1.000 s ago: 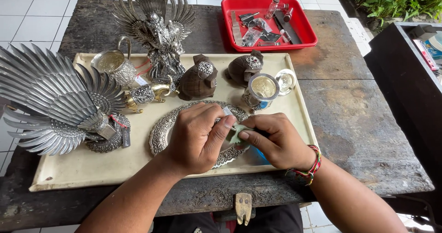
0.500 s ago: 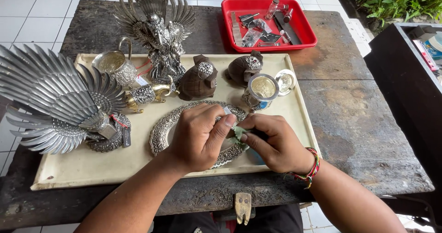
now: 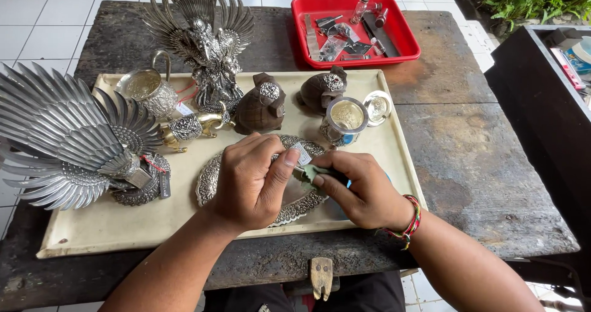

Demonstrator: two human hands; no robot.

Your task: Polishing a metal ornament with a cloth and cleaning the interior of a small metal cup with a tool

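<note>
An oval silver dish [image 3: 215, 173] with an embossed rim lies near the front of a cream tray [image 3: 111, 229]. My left hand [image 3: 252, 182] rests over the dish, its thumb and fingers curled on the far rim beside a small white tag [image 3: 301, 153]. My right hand [image 3: 363, 192] pinches a small greenish cloth [image 3: 309, 173] against the dish's right side. Much of the dish is hidden under both hands.
On the tray stand a silver winged bird [image 3: 61, 142], a tall winged figure [image 3: 206, 41], a silver cup [image 3: 149, 90], two dark turtle-shaped pieces [image 3: 261, 105], a small golden elephant [image 3: 191, 127] and a lidded silver pot [image 3: 345, 118]. A red tray [image 3: 406, 38] of tools sits behind.
Both hands stay on the dish. The right hand with the cloth has shifted slightly along the dish's right side; the left thumb has moved a little.
</note>
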